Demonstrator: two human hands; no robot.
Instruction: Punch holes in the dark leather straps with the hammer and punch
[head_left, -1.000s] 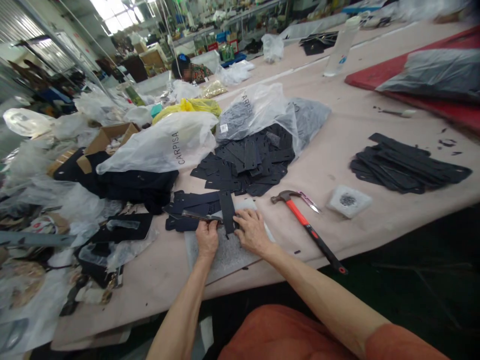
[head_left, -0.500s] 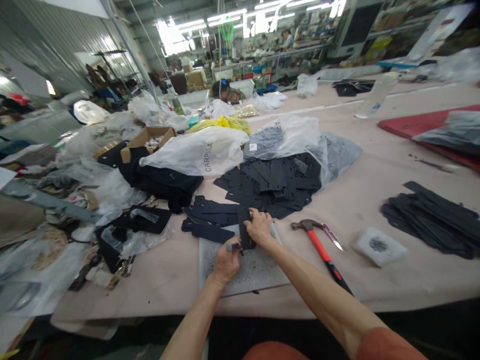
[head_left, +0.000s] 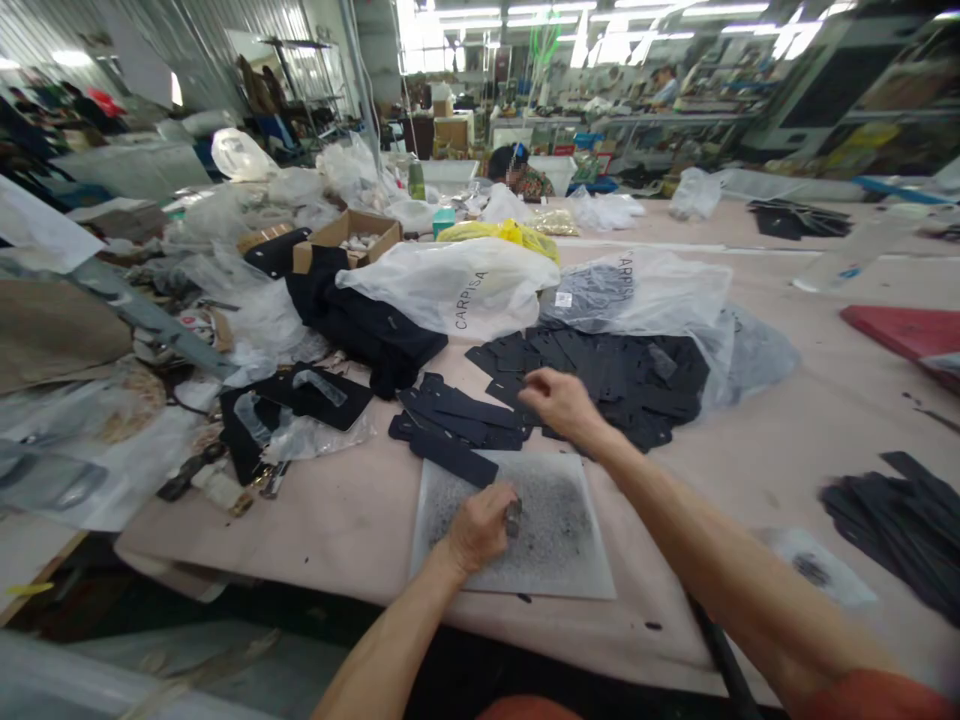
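Note:
My left hand [head_left: 480,530] is closed around a short metal punch [head_left: 513,518], just above a grey, speckled board [head_left: 555,570]. Behind that hand, a small stack of black strips [head_left: 457,415] overlaps the board's far edge. My right hand [head_left: 562,400] hovers at the near left side of a larger heap of black strips [head_left: 630,370]. Its fingers are curled together, and whether anything is between them cannot be made out. Under my right forearm, only part of the hammer's dark handle [head_left: 724,650] shows.
More black strips [head_left: 892,530] lie at the right, beside a whitish block [head_left: 821,570] with a dark patch. White printed bags [head_left: 457,285] lie behind the heap. Black cloth [head_left: 367,320], an open carton [head_left: 360,235] and plastic wrapping crowd the left. Another person [head_left: 521,175] is across the table.
My right hand has left the board and moved up and right to the heap. The black strip it pressed on the board is gone from there. The view has shifted left.

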